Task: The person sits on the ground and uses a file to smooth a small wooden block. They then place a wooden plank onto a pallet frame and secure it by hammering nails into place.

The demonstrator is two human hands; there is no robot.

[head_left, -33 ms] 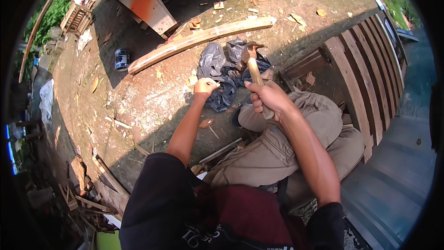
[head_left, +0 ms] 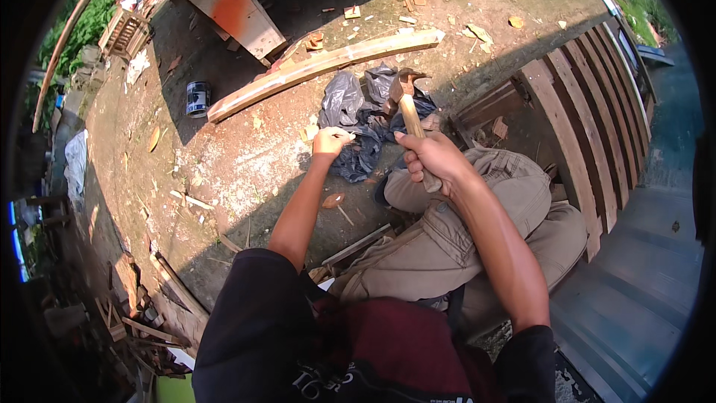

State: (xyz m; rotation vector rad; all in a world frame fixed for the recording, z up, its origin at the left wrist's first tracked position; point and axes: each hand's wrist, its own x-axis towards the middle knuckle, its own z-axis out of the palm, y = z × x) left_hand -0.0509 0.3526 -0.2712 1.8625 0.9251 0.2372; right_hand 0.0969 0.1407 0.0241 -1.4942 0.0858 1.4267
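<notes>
My right hand point(head_left: 435, 158) is wrapped round the wooden handle of a claw hammer point(head_left: 409, 113). Its metal head points away from me, over the black plastic bags. My left hand point(head_left: 330, 142) is closed in a pinch at the near left side of the bags. What its fingertips hold, if anything, is too small to make out. The crumpled black plastic bags point(head_left: 344, 98) lie on the ground just beyond both hands, partly hidden by the hammer head and my fingers.
A long wooden beam point(head_left: 321, 71) lies beyond the bags. Left of it stands a paint can point(head_left: 197, 98), near a board with an orange patch point(head_left: 237, 12). A slatted wooden pallet point(head_left: 578, 119) is at my right, beside blue metal sheeting point(head_left: 649, 254). Scrap wood point(head_left: 153, 336) is piled at lower left.
</notes>
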